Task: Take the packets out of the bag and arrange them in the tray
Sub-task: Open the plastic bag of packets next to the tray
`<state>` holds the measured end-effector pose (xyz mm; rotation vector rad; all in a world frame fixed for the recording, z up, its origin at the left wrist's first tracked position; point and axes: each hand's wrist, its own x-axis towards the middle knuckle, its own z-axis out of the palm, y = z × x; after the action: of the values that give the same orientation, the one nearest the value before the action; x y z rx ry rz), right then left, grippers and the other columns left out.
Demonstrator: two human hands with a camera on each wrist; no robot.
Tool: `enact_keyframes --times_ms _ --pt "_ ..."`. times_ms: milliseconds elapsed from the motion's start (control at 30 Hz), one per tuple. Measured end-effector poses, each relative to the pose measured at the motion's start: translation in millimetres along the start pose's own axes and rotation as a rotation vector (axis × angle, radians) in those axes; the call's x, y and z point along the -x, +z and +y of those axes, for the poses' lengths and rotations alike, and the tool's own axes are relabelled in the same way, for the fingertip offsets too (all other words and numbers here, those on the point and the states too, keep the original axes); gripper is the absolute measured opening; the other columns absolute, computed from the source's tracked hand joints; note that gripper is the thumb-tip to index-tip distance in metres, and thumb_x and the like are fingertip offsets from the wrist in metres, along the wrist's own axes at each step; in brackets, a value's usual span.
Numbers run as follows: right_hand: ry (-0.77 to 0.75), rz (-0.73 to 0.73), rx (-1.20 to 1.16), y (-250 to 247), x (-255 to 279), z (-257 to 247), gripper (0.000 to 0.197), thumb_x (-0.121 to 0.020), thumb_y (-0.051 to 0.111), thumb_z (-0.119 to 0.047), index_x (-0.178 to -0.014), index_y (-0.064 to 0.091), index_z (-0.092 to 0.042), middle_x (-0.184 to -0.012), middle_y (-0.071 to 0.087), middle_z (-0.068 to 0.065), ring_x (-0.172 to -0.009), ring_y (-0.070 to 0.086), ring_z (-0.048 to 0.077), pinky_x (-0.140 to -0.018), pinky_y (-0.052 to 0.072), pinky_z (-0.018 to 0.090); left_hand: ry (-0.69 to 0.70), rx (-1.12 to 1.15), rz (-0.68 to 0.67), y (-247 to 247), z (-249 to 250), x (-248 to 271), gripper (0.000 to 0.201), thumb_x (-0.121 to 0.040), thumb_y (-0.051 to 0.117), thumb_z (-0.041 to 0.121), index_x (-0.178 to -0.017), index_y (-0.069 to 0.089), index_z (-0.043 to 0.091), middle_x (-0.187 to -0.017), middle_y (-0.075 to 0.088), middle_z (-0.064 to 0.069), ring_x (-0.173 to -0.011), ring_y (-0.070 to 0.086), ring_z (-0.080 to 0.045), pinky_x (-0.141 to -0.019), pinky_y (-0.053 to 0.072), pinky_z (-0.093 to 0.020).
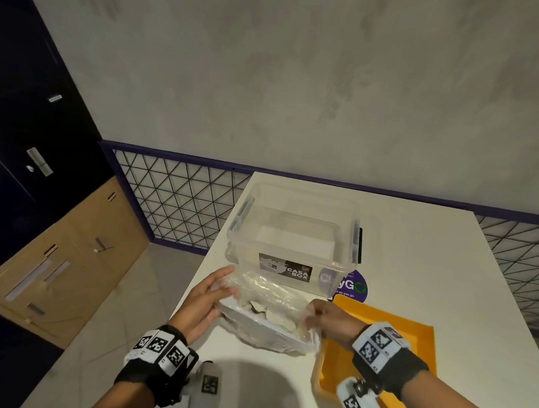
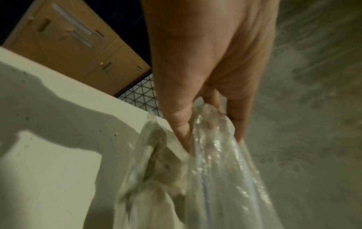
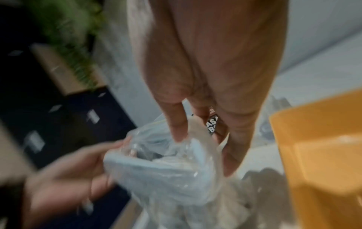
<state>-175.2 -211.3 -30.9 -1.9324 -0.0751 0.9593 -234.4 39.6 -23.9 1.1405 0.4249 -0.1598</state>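
While both hands pulled at its top, the clear bag [image 1: 264, 314] sat on the white table [image 1: 415, 275], just left of the orange tray [image 1: 411, 335]. The left hand [image 1: 202, 303] pinched the left edge with its fingers [image 2: 182, 124]. The right hand [image 1: 330, 321] pinched the right edge. The packets [image 1: 271, 314] were inside, so opening was the step in hand. Next, I think, one hand must let go and reach in. Only the head view showed the clear box [image 1: 294, 233] behind. The wrist views showed the pinching up close.
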Motion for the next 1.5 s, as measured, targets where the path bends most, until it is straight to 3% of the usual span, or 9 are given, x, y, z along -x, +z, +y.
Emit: enact_keyframes --times_ms 167,333,433,533,833,967,1167,1333,1500 --pt "0.151 -0.105 -1.203 -23 -5 4 0.028 -0.093 0.039 -0.003 -0.120 0.040 0.006 -0.099 0.062 0.034 -0.073 0.069 0.039 -0.065 0.056 0.049 0.114 -0.654 -0.196 -19 -9 16 0.046 -0.078 0.062 -0.006 -0.113 0.059 0.024 -0.129 0.052 0.010 -0.122 0.048 -0.009 -0.099 0.042 -0.022" --pt "0.161 -0.144 -1.310 -23 -3 6 0.035 -0.096 0.035 -0.006 -0.130 0.036 0.001 -0.102 0.062 0.035 -0.076 0.068 0.045 -0.061 0.055 0.057 0.078 -0.663 -0.178 -29 -19 23 0.045 -0.072 0.052 -0.004 -0.095 0.068 0.030 -0.127 0.056 0.011 -0.126 0.045 -0.005 -0.101 0.035 -0.022" --pt "0.140 -0.215 -1.227 -13 0 1 0.039 -0.088 0.038 -0.002 -0.127 0.042 0.002 -0.118 0.057 0.033 -0.089 0.066 0.045 -0.074 0.050 0.060 -0.001 -1.105 -0.272 -24 -20 15 0.068 -0.087 0.038 -0.006 -0.140 0.042 0.037 -0.135 0.043 0.010 -0.125 0.038 -0.008 -0.099 0.028 -0.015" --pt "0.203 -0.381 -1.105 -4 4 -4 0.038 -0.084 0.049 0.000 -0.122 0.046 0.006 -0.126 0.052 0.032 -0.097 0.063 0.044 -0.084 0.048 0.055 0.003 -1.204 -0.143 -17 -24 2 0.074 -0.093 0.038 0.004 -0.148 0.002 0.038 -0.128 0.044 -0.012 -0.107 0.050 -0.025 -0.093 0.038 -0.027" --pt "-0.433 0.115 0.491 19 17 4 0.064 -0.087 0.053 -0.001 -0.131 0.017 -0.030 -0.131 0.026 0.006 -0.090 0.052 0.017 -0.069 0.041 0.007 -0.005 -0.716 -0.009 -3 -32 -2 0.090 -0.088 0.054 -0.002 -0.150 0.001 0.037 -0.141 0.038 -0.005 -0.123 0.047 -0.023 -0.089 0.050 -0.033" --pt "-0.516 0.161 0.832 28 22 8 0.057 -0.085 0.043 0.006 -0.127 0.035 -0.032 -0.141 0.013 0.007 -0.110 0.044 0.025 -0.073 0.038 0.016 0.083 -0.598 -0.029 -4 -28 6 0.086 -0.087 0.057 -0.006 -0.143 0.015 0.044 -0.134 0.047 0.003 -0.119 0.055 -0.017 -0.087 0.051 -0.031" --pt "-0.232 0.217 0.653 8 7 4 0.060 -0.091 0.046 -0.007 -0.144 0.025 -0.027 -0.143 0.022 0.013 -0.129 0.038 0.031 -0.106 0.035 0.029 0.145 -0.593 -0.125 -5 -17 25 0.049 -0.079 0.050 -0.013 -0.094 0.074 0.027 -0.122 0.062 0.008 -0.116 0.059 -0.009 -0.092 0.048 -0.024" --pt "-0.152 0.185 0.484 7 0 -7 0.078 -0.085 0.057 -0.003 -0.147 0.012 -0.019 -0.147 0.015 0.013 -0.135 0.031 0.031 -0.109 0.034 0.034 0.086 -1.186 -0.416 -5 -22 26 0.056 -0.075 0.045 0.001 -0.083 0.071 0.050 -0.149 0.031 0.000 -0.139 0.029 -0.015 -0.117 0.019 -0.027" --pt "-0.077 0.007 0.606 15 12 -5 0.103 -0.080 0.069 -0.019 -0.147 -0.009 -0.020 -0.146 0.015 0.007 -0.139 0.019 0.026 -0.111 0.025 0.034 -0.045 -1.292 -0.238 -11 -19 11 0.048 -0.080 0.052 -0.003 -0.098 0.056 0.042 -0.140 0.032 -0.002 -0.130 0.037 -0.022 -0.106 0.031 -0.021"
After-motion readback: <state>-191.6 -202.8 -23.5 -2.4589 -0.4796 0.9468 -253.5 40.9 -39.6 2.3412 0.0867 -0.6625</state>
